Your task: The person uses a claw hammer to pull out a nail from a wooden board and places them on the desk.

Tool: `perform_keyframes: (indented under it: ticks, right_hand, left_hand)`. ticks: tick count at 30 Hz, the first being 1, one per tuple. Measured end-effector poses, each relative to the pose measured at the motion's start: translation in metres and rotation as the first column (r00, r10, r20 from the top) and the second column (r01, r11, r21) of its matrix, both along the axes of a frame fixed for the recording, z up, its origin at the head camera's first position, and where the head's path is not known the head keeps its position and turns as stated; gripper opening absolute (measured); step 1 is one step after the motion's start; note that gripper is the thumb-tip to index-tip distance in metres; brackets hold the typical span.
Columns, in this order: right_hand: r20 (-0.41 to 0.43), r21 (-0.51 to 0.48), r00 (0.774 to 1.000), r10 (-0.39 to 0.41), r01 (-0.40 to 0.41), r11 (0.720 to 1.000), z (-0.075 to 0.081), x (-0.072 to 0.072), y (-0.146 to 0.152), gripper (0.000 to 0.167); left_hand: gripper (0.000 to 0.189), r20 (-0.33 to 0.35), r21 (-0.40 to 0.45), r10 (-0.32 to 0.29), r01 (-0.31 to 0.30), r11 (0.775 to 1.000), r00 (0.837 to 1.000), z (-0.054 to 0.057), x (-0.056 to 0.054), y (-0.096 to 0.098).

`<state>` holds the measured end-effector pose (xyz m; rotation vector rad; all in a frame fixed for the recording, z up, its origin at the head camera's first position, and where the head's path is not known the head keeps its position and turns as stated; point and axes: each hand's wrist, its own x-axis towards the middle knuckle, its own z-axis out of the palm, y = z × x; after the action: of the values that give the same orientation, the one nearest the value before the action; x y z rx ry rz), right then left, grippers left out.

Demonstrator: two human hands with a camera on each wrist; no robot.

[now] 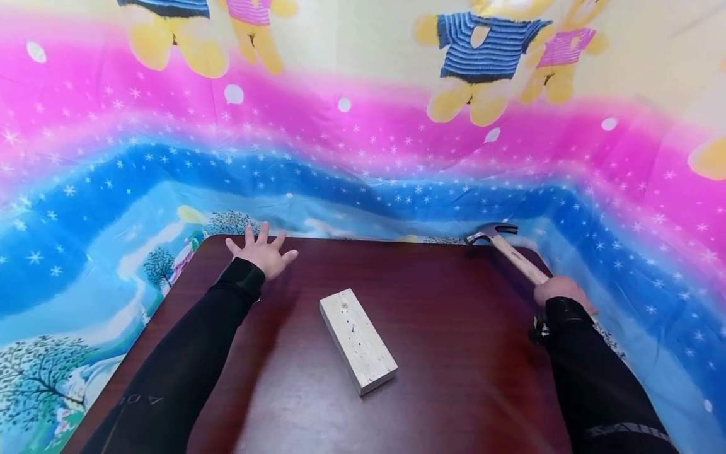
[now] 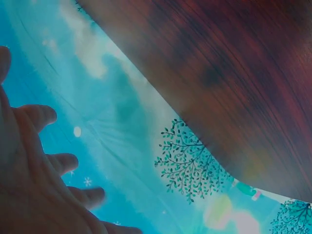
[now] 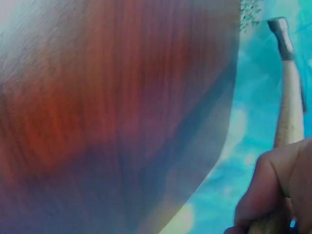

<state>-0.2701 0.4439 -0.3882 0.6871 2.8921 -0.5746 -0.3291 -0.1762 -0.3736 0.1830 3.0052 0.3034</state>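
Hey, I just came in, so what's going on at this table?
A person in black sleeves is gripping a claw hammer by its wooden handle in the right hand, out toward the right side of the table. The left hand is held out with its fingers spread, holding nothing. A pale wooden block lies on the table between the two arms, and neither the hands nor the hammer are touching it at the moment.

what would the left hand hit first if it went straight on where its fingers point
Most likely the printed cloth beyond the far edge of the table. Nothing else shows between it and the left hand, though depth is hard to judge.
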Motion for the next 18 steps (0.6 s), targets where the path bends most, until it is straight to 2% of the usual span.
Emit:
perform_keyframes:
  ticks: [5, 11, 13, 15, 18]
  right_hand:
    - [-0.09, 0.03, 0.996, -0.001, 0.004, 1.0, 0.003, -0.011, -0.02, 0.04]
    - [-0.236, 0.045, 0.972, 0.021, -0.011, 0.999, 0.008, -0.029, -0.051, 0.057]
    - [-0.308, 0.053, 0.95, 0.048, -0.033, 0.998, 0.011, -0.032, -0.06, 0.06]
    - [-0.382, 0.07, 0.92, 0.09, -0.068, 0.995, 0.014, -0.034, -0.07, 0.059]
    - [-0.465, 0.093, 0.874, 0.144, -0.114, 0.989, 0.02, -0.035, -0.086, 0.05]
  left_hand:
    - [0.073, -0.002, 0.027, 0.016, -0.016, 0.999, 1.0, -0.001, 0.001, -0.003]
    - [0.073, -0.018, 0.018, 0.024, -0.023, 1.0, 1.0, -0.003, -0.002, -0.004]
    - [0.074, -0.029, 0.023, 0.01, -0.01, 1.0, 1.0, -0.003, -0.003, -0.002]
    - [0.074, -0.037, 0.026, -0.004, 0.005, 1.0, 0.999, -0.004, -0.004, 0.002]
    - [0.075, -0.062, 0.053, -0.025, 0.028, 0.998, 0.998, -0.004, -0.005, 0.009]
